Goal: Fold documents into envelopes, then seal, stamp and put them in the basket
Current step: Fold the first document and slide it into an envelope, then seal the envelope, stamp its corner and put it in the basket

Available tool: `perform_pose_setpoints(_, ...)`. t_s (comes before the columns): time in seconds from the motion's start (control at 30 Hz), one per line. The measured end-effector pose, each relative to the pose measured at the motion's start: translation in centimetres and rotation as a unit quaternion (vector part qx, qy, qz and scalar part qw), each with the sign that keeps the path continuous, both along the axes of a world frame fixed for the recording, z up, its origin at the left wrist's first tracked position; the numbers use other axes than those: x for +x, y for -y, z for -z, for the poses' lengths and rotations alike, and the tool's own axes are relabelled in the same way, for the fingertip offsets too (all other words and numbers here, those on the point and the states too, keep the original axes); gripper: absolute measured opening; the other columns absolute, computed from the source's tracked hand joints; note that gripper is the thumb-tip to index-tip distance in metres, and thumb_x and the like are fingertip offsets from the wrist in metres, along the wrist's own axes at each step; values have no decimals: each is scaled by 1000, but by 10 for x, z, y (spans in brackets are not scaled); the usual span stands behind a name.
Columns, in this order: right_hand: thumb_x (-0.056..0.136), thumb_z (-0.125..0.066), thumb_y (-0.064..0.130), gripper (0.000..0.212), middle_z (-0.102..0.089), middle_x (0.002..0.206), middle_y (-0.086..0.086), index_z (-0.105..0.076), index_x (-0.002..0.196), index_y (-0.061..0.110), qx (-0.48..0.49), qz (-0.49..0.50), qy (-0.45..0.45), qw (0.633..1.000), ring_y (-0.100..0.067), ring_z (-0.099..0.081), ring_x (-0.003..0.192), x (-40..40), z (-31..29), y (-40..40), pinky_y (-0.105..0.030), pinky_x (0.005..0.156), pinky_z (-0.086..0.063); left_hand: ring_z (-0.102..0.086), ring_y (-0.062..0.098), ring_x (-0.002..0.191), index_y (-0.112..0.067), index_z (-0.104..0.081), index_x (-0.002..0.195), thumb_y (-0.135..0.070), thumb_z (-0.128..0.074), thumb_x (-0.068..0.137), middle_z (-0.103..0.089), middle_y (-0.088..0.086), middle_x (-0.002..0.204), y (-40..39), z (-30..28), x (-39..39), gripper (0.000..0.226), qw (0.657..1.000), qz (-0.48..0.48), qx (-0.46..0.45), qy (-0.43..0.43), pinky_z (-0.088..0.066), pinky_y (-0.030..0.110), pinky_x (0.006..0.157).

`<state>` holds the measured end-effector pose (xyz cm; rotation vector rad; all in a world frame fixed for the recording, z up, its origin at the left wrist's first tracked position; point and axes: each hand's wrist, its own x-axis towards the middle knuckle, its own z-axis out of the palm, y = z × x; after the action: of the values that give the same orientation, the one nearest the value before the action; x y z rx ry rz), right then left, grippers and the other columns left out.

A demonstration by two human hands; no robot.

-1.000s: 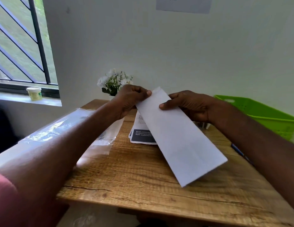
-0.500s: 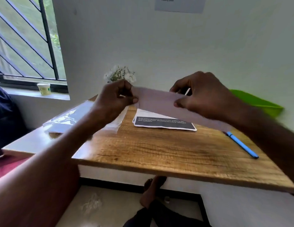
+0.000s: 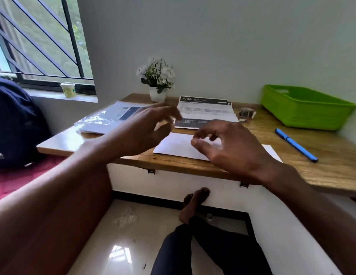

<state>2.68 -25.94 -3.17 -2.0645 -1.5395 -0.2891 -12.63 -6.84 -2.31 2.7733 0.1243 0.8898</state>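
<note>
Both hands are held above the envelope [image 3: 179, 145], nothing gripped: left hand [image 3: 147, 132] fingers loose, right hand [image 3: 230, 147] fingers relaxed; envelope laid flat on desk [image 3: 312, 165].

We have one view only, worn on the head, looking forward and down over the near edge of the table [image 3: 322, 175] toward the wall. It sits close, with both forearms reaching in from below and the floor visible beneath.
</note>
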Motion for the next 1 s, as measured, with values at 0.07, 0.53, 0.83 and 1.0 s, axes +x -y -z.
perform_pose_setpoints(0.07, 92, -48, 61, 40, -69, 123, 15, -69, 117, 38, -10, 29, 20, 999, -12, -64, 109, 0, -4, -12, -40, 89, -53, -43, 17, 146, -19, -51, 151, -28, -51, 109, -45, 1, 161, 13, 1, 14, 43, 997, -19, -25, -68, -35, 31, 119)
perform_pose_setpoints(0.53, 102, -11, 64, 63, -1, 169, 21, -3, 162, 43, -260, 89, -32, 961, -1, -1, 155, 37, 18, 51, -40, 127, -4, 10, 8, 159, -26, 3, 166, -57, -14, 106, 8, -7, 174, 20, 23, 18, 69, 943, -72, -9, -324, -1, 40, 131)
perform_pose_setpoints(0.83, 106, -16, 53, 64, -4, 172, 9, -8, 163, 28, -175, 118, 5, 977, -9, -6, 157, 6, 8, 30, -43, 126, -8, 9, 5, 159, -30, 1, 167, -57, -15, 108, 8, -11, 174, 24, 26, 21, 66, 944, -101, -21, -312, 0, 37, 131)
perform_pose_setpoints(1.0, 106, -15, 53, 64, -6, 172, 8, -10, 164, 27, -207, 53, -22, 977, -10, -5, 157, -20, 20, -16, -44, 126, -5, 8, 7, 159, -27, 0, 167, -54, -13, 109, 7, -7, 175, 30, 23, 24, 65, 942, -108, -18, -316, 0, 36, 131)
